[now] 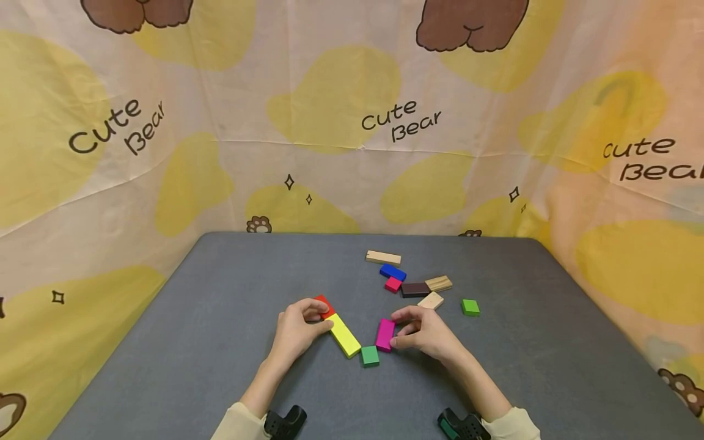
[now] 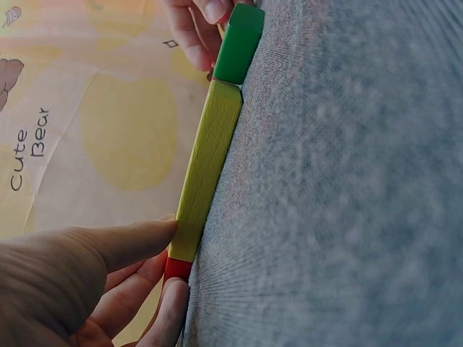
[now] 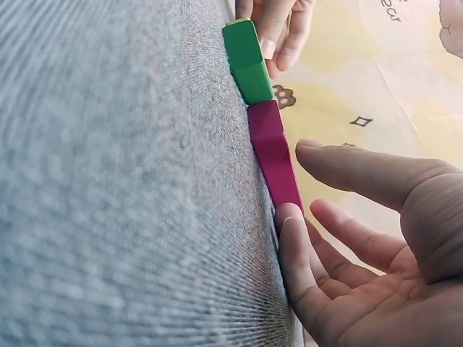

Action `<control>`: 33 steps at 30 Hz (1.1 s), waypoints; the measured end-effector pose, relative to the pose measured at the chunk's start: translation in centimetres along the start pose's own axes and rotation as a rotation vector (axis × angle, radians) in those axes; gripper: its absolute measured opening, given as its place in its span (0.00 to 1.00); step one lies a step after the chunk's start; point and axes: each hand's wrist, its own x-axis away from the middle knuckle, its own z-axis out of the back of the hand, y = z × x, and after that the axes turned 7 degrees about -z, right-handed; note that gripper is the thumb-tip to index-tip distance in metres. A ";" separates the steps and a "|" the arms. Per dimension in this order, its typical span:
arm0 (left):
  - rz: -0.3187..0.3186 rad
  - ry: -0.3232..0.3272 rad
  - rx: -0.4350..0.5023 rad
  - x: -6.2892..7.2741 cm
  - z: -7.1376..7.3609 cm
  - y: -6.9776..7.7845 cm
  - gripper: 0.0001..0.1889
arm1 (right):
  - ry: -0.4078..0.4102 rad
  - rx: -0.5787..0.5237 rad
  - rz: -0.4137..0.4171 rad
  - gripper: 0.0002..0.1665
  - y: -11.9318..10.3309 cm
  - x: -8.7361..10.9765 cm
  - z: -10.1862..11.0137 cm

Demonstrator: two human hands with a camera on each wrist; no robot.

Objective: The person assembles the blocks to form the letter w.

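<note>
In the head view, a red block and a yellow block lie end to end in a slanting line. My left hand holds the red block's far end with its fingers, and its thumb rests against the yellow block's side. A green block sits at the yellow block's near end. Beside the green one, a magenta block leans away at an angle. My right hand touches the magenta block's far end with its fingertips; in the right wrist view the thumb stands apart from it.
Behind the right hand lie a pale wood block, a dark brown block, a striped wood block, a pinkish-red block, a blue block and a long wood block. A light green block is farther right on the grey table.
</note>
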 end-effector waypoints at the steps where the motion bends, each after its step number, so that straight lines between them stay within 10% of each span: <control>1: -0.001 -0.001 -0.001 0.0 0.0 0.0 0.15 | -0.001 -0.001 0.003 0.30 0.0 0.0 0.0; 10: -0.003 -0.003 0.007 0.0 0.0 0.0 0.15 | 0.056 0.015 -0.009 0.27 0.1 0.1 0.5; 24: -0.004 -0.002 -0.006 -0.2 0.0 0.1 0.15 | 0.521 0.031 -0.032 0.24 0.9 0.4 4.1; 33: -0.007 0.003 -0.002 -0.1 0.1 0.2 0.15 | 0.529 0.043 -0.094 0.33 2.0 0.1 5.1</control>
